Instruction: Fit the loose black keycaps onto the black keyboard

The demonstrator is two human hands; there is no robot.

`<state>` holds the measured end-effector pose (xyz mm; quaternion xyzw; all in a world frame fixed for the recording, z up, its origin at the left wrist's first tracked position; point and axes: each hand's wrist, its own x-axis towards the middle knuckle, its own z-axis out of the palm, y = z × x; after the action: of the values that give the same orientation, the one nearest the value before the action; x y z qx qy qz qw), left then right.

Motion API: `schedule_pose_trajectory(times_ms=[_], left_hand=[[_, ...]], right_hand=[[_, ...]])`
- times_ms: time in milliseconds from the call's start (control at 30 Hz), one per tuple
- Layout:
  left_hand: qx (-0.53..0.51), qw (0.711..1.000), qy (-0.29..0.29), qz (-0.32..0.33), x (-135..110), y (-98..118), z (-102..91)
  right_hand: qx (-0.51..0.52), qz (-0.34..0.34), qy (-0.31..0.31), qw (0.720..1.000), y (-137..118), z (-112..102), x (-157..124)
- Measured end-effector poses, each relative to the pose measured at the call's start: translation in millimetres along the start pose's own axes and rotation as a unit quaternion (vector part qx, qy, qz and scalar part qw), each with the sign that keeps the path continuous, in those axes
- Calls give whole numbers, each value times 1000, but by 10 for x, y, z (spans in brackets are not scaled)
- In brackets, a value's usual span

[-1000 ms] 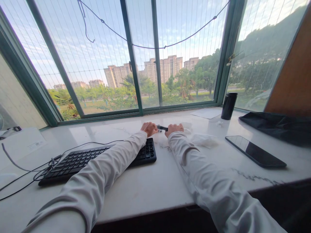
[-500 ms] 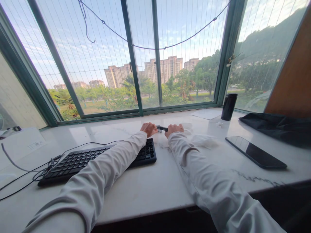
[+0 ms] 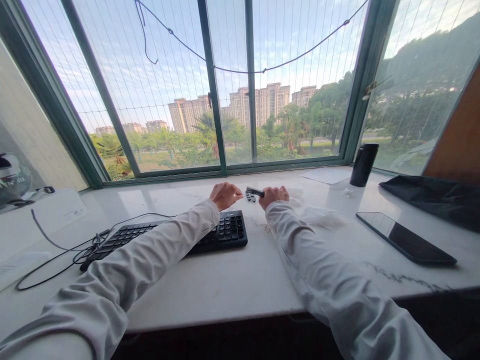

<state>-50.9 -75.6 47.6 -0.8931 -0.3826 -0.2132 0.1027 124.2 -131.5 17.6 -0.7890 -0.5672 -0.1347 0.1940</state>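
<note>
Keyboard (image 3: pixel 180 237) lies nearest on the bench (image 3: pixel 232 285) under the left sleeve; beyond it, loose keycaps (image 3: pixel 250 196) sit between curled left hand (image 3: pixel 224 195) and right hand (image 3: pixel 273 196), which pinches a small dark tool (image 3: pixel 255 191).

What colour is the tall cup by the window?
The tall cup is black all over, seen best in the head view, standing at the right end of the sill.

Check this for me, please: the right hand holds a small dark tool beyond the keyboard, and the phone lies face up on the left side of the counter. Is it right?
Not quite. The head view shows the phone on the right side of the counter, not the left. The rest is correct: the right hand holds the small dark tool beyond the keyboard.
</note>
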Motion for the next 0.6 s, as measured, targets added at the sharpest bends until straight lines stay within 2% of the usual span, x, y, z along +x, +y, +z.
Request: schedule_pose_trajectory(times_ms=[100,200,300,367,400,533,600], left_hand=[[-33,999,12,15,-366,20,-184],[-75,997,4,23,-764,37,-273],[-118,992,-22,34,-1042,43,-298],[-138,989,-33,39,-1132,48,-308],[-147,988,-35,37,-1154,52,-313],[-183,982,-45,30,-1182,65,-310],[-202,978,-51,26,-1191,61,-283]], right_hand=[[41,12,36,998,-67,-84,-54],[131,53,36,989,-149,-210,-100],[274,101,25,956,-226,-306,-128],[391,113,25,913,-279,-323,-140],[457,113,21,882,-309,-319,-145],[680,148,-31,717,-458,-279,-183],[724,160,-70,667,-528,-273,-212]])
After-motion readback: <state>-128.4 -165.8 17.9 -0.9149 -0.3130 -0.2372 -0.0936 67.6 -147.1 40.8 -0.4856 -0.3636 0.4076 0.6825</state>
